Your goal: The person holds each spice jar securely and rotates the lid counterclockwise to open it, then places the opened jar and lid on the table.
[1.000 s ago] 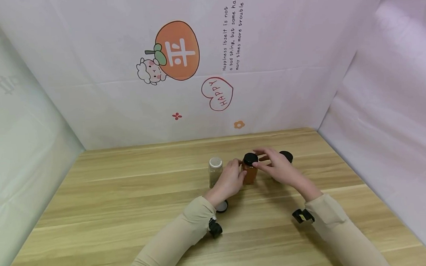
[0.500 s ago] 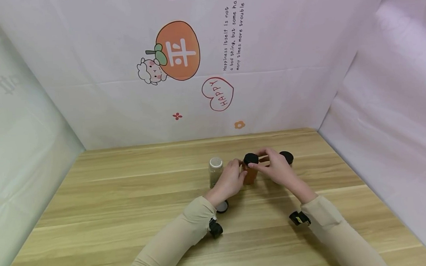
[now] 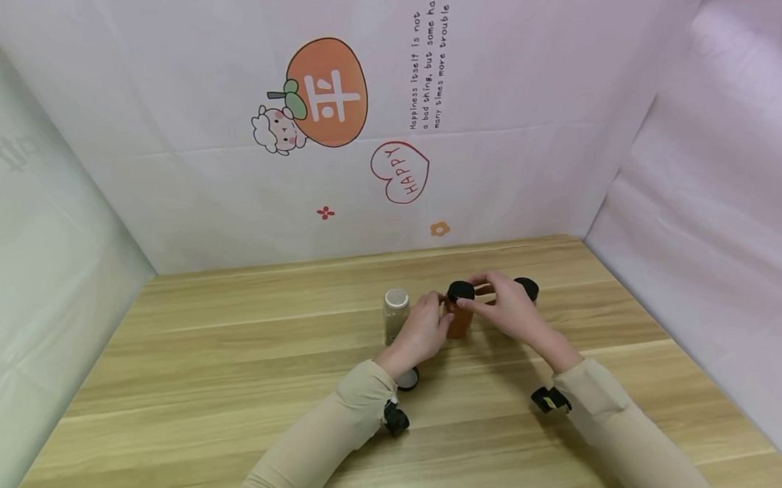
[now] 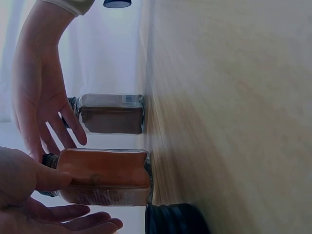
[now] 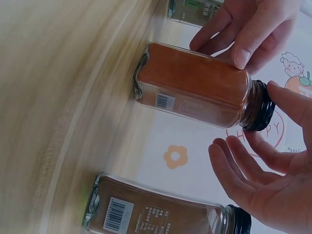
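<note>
A glass spice jar of orange-red powder (image 5: pixel 190 85) stands upright on the table. Its black lid (image 3: pixel 461 292) is on the neck. My left hand (image 3: pixel 425 327) holds the jar's body near the shoulder, with the thumb on the near side. My right hand (image 3: pixel 510 308) pinches that lid between thumb and fingers, as the right wrist view shows; its other fingers are spread apart. Left of the left hand, a jar of pale greenish powder (image 3: pixel 395 321) shows a white top and no black lid. A loose black cap (image 3: pixel 408 379) lies near the left wrist.
A third jar, of brown powder (image 5: pixel 156 209), stands to the right, mostly behind the right hand in the head view; its black lid (image 3: pixel 527 287) is on. White printed cloth (image 3: pixel 230 208) rises behind the wooden table (image 3: pixel 237 355) and on both sides.
Early on, my right thumb shifted left across the lid's near edge, and the right forearm moved slightly left. The left hand and the jars have stayed put.
</note>
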Motion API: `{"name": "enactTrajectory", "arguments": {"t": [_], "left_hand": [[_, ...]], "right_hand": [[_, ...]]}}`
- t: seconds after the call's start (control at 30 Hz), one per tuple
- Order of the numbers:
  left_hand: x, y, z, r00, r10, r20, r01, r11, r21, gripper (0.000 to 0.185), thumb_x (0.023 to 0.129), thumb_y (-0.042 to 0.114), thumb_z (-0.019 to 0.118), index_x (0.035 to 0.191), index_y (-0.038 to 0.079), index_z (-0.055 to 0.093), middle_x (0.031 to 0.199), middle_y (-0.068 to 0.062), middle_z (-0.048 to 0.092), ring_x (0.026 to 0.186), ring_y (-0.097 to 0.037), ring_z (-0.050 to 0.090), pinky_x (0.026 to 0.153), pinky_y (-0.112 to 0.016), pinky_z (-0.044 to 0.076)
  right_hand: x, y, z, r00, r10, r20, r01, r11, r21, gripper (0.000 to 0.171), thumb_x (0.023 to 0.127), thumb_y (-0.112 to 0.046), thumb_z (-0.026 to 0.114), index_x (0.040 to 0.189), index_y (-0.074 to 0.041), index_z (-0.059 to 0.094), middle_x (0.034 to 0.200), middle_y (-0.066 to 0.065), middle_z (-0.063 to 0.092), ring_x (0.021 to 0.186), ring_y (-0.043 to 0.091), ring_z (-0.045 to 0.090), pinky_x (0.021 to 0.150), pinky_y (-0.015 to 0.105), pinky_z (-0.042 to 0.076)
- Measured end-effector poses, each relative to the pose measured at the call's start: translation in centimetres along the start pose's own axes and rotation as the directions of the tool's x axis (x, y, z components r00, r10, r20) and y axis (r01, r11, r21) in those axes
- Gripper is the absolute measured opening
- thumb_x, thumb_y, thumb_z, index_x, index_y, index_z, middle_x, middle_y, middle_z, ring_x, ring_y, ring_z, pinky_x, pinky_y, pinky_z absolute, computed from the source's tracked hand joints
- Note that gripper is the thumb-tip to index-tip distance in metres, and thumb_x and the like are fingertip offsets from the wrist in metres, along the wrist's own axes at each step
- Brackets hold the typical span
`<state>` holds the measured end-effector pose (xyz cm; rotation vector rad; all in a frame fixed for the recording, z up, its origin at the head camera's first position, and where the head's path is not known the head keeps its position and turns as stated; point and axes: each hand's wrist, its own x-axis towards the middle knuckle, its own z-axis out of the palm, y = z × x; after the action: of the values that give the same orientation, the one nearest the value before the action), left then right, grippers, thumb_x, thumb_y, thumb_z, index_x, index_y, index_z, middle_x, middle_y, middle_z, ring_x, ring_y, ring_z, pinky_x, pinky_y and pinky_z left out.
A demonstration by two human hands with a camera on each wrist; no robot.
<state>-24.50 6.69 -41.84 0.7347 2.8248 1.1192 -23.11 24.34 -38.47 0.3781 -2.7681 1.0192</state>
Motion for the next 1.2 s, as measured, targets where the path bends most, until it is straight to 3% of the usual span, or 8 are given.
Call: {"name": "enactTrajectory", "arguments": {"t": [0.47,0.77,1.2], "left_hand": [[0.01,-0.04,-0.09,1.0,0.015,0.003,-0.015,1.0,0.011,0.036,0.1,0.02,0.049,0.129,-0.001,0.046,0.122,-0.017,0.055,0.106,-0.023,0.059,0.082,-0.032,0.051],[0.04,-0.05,-0.1,0.999,0.031,-0.008,-0.031,0.999,0.012,0.034,0.099,0.02,0.05,0.127,-0.001,0.048,0.118,-0.016,0.056,0.097,-0.02,0.058,0.077,-0.029,0.05],[0.01,-0.14,-0.1,1.0,0.012,0.004,-0.012,1.0,-0.003,0.037,0.1,0.021,0.049,0.13,0.0,0.046,0.124,-0.018,0.054,0.109,-0.023,0.058,0.086,-0.033,0.051]], "right_hand": [[0.23,0.46,-0.77,0.986,-0.134,0.102,0.14,0.989,-0.052,0.043,0.094,-0.025,0.059,0.13,-0.001,0.052,0.129,0.023,0.052,0.111,0.04,0.057,0.085,0.048,0.052],[0.04,0.61,-0.9,0.975,-0.16,0.153,0.174,0.981,-0.082,0.046,0.098,-0.022,0.052,0.138,-0.001,0.043,0.135,0.024,0.044,0.115,0.039,0.055,0.087,0.049,0.05],[0.0,0.94,-0.97,0.968,-0.178,0.179,0.193,0.978,-0.074,0.044,0.1,-0.02,0.049,0.141,-0.006,0.041,0.138,0.024,0.042,0.116,0.039,0.054,0.086,0.049,0.05]]}}
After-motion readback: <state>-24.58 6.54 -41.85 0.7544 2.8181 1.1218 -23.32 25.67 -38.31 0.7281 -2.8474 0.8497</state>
